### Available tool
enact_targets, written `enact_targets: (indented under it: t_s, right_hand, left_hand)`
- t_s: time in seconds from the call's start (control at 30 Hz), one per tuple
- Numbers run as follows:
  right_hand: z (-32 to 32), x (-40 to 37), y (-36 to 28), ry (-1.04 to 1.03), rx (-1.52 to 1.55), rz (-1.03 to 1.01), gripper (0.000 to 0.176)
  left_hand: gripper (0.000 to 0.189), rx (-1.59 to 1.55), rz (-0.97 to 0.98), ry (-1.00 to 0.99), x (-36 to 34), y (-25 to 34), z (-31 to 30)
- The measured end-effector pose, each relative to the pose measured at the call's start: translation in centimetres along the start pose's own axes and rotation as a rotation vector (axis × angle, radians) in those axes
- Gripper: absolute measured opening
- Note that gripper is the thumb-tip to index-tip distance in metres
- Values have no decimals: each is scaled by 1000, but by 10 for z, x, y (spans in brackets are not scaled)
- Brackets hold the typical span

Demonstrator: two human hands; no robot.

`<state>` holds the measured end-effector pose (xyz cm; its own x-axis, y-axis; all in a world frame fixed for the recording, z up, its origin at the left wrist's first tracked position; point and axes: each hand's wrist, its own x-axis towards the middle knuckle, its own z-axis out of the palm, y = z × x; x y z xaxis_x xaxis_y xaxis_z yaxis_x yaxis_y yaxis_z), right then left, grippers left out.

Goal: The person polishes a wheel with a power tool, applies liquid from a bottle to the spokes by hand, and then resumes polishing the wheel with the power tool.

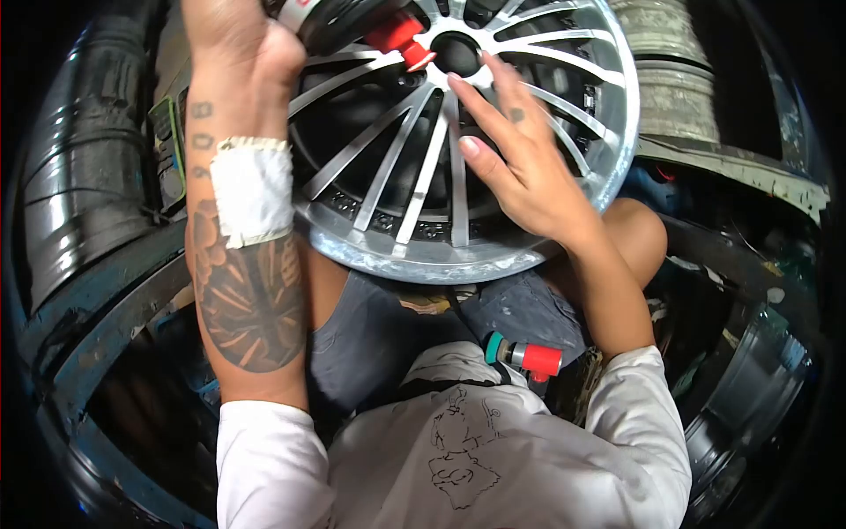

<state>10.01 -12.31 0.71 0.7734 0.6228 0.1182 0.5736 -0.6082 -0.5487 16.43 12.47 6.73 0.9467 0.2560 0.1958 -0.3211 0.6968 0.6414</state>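
A silver multi-spoke alloy wheel rim [480,269] rests across my lap, its dark centre hole facing up. My left hand [238,35], partly cut off by the top edge, is closed on a black and red power tool [339,22]. The tool's red head ends in a small disc that overlaps the spokes just left of the centre hole; my fingers on the grip are out of view. Over the spokes right of centre, my right hand [520,159] is spread, slightly blurred, with its fingertips by the hub and nothing in it.
A second small red tool with a teal pad [529,357] lies near my right thigh. Other wheel barrels [84,167] stand at the left, with more stacked at the upper right [665,88] and one at the lower right [745,392]. A dark metal frame [115,282] surrounds my seat.
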Motion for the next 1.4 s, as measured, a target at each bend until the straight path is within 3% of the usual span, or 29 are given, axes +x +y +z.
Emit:
enact_targets:
  t_s: [0.1,0.13,0.23,0.33,0.43,0.47,0.5,0.57,0.6,0.67,0.7,0.8,0.93,1.0,1.1,1.23,1.27,1.37,1.4]
  right_hand:
    - [-4,-2,-13,-211,1188,164,74]
    - [-3,-3,-11,-270,1481,156,87]
    - [-5,0,-21,-326,1870,226,96]
    - [-5,3,-29,-328,2143,188,97]
    - [-6,1,-28,-340,2216,196,98]
    - [-6,1,-27,-325,2195,203,96]
    - [-8,0,-25,-276,2190,238,81]
    - [-14,-4,-2,-260,1139,169,55]
    - [-19,-5,-6,-147,569,44,36]
    - [-11,-9,-10,-122,183,-90,32]
    - [-8,-10,-12,-133,51,-147,31]
    - [0,-14,-17,-189,-252,-280,32]
    - [3,-3,-5,-59,-514,-301,45]
    - [0,-5,-3,-42,-475,-248,48]
    - [-4,-19,-3,-160,-345,-221,50]
    - [7,-40,-9,-315,-245,-170,48]
    - [7,-40,-9,-305,-247,-173,48]
    - [4,-37,-2,-247,-268,-157,47]
    - [3,-35,2,-219,-286,-139,47]
  left_hand:
    - [42,21,44,-34,-1,-2,3]
    - [41,-23,-25,-43,0,1,3]
    - [40,-85,-112,8,-2,1,6]
    - [38,34,-57,97,3,-4,7]
    - [37,13,-63,15,13,0,-4]
    - [37,-57,-136,46,14,4,-7]
    - [37,-11,-96,35,9,12,-1]
    - [37,19,-45,1,1,31,1]
    - [37,-5,-42,-26,3,38,-6]
    - [39,82,129,73,-4,44,-14]
    - [43,104,99,111,1,53,-31]
    - [54,141,-421,393,18,100,-124]
    - [56,16,-411,633,10,116,-136]
    - [57,-13,-491,667,3,124,-149]
    - [38,174,-685,659,-5,130,-171]
    - [31,450,-799,722,-5,118,-217]
    - [30,493,-814,779,-8,117,-220]
    - [31,720,-885,674,-1,139,-271]
    - [30,809,-823,599,-5,144,-278]
